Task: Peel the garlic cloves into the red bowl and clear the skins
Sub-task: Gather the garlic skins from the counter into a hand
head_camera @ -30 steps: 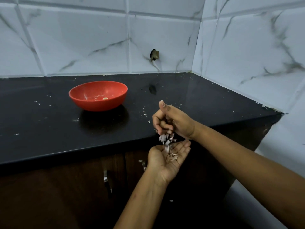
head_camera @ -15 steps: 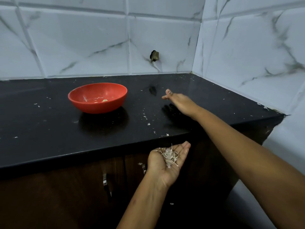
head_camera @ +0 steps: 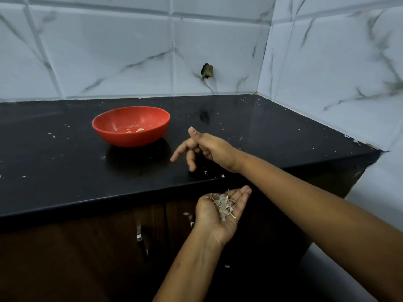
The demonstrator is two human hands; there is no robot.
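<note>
Left hand (head_camera: pixel 220 214): it is in the lower centre of the frame, below the front edge of the desk (head_camera: pixel 54 171). The palm faces up and the fingers are almost straight and released. It grips nothing and only carries a small pile.
Garlic skins (head_camera: pixel 224 204): a dry, pale pile that lies in the left palm.
Right hand (head_camera: pixel 207 148): it is in the centre of the frame, above the desk and right of the bowl. The fingers are spread loosely and point down and to the left. It holds nothing.
Red bowl (head_camera: pixel 130 126): it stands upright on the desk, left of centre and apart from both hands.
Garlic cloves (head_camera: pixel 140 129): a few small pale pieces lie on the bottom of the red bowl.
Skin bits (head_camera: pixel 222 176): small white flakes lie on the desk near its front edge, below the right wrist, and more specks are scattered over the surface.
Cabinet doors (head_camera: pixel 87 258): dark brown, under the desk, with metal handles (head_camera: pixel 139 236).
Wall (head_camera: pixel 109 51): white marbled tiles, with a dark hole (head_camera: pixel 206 71) in the upper centre.
</note>
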